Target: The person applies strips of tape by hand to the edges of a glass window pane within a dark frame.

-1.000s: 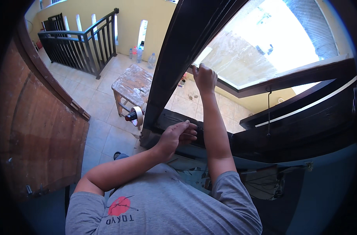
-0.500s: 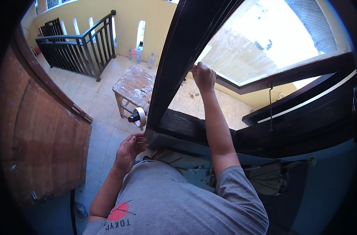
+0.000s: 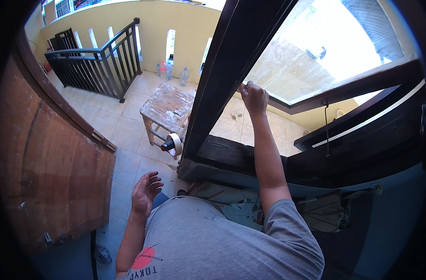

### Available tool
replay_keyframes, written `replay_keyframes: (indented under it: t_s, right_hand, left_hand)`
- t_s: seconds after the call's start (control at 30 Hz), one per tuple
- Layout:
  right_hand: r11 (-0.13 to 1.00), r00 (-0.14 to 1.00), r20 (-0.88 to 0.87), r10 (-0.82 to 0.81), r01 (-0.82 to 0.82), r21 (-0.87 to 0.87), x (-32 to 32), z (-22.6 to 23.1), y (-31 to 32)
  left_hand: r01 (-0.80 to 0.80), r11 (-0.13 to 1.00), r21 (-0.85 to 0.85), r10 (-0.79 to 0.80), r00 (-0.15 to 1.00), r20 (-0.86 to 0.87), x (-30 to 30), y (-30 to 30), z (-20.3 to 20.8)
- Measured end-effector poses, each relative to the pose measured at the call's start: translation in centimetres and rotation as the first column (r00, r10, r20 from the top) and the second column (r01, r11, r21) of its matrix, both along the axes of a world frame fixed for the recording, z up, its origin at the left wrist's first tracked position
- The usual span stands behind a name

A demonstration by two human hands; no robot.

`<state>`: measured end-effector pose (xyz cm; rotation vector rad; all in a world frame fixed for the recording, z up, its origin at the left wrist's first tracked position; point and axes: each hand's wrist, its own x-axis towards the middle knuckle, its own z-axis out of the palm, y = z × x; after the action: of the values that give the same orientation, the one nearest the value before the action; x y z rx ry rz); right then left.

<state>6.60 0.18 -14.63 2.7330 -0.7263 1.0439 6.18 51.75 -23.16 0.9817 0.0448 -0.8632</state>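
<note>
My right hand (image 3: 255, 99) is raised, its fingers closed in a fist or pinch against the inner edge of the dark window post (image 3: 217, 79). Anything between those fingers is too small or hidden to make out. Low in front of my body, my left hand (image 3: 146, 193) is held in the air, fingers apart and slightly curled, with nothing in it. A cream roll of tape (image 3: 178, 144) hangs on a dark handle-like piece at the post's left side, above my left hand. Beyond the post, a dark-framed glass window (image 3: 311, 56) stands swung outward.
A paint-spattered wooden stool (image 3: 167, 105) stands on the tiled floor, with plastic bottles (image 3: 184, 76) by the yellow wall behind it. Black metal railing (image 3: 101, 65) is at the far left. A wooden door (image 3: 59, 163) fills the left side. A thin metal window hook (image 3: 327, 130) hangs at right.
My left hand has drawn back from beside the post, leftward and nearer to my body. The right hand stays closed at the post's inner edge. The whole view has shifted slightly.
</note>
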Motion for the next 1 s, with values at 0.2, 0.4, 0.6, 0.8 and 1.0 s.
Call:
replay_keyframes:
  t_s: [0.2, 0.4, 0.6, 0.8, 1.0]
  right_hand:
    - [0.999, 1.0, -0.002, 0.019, -0.019, 0.038, 1.0, 0.4, 0.9]
    - [0.995, 0.996, 0.069, 0.057, -0.051, -0.081, 1.0, -0.7, 0.0]
    - [0.979, 0.992, -0.028, 0.121, -0.124, -0.159, 0.7, -0.1, -0.7]
    - [0.98, 0.979, -0.15, 0.138, -0.157, -0.123, 0.4, 2.1, -0.4]
    - [0.993, 0.962, -0.258, 0.091, -0.107, -0.048, 0.4, 3.1, -0.4]
  left_hand:
    - [-0.027, 0.993, 0.114, 0.034, 0.998, -0.058, -0.2, 1.4, -1.6]
    - [-0.029, 0.992, 0.125, 0.041, 0.995, -0.088, 0.3, 1.0, -2.1]
    - [-0.026, 0.981, 0.195, 0.044, 0.995, -0.087, 3.5, 1.8, -2.4]
    - [0.009, 0.973, 0.23, -0.006, 1.0, -0.015, 8.8, 1.3, -1.6]
    - [0.04, 0.98, 0.195, -0.085, 0.97, 0.228, 16.5, -2.4, 2.3]
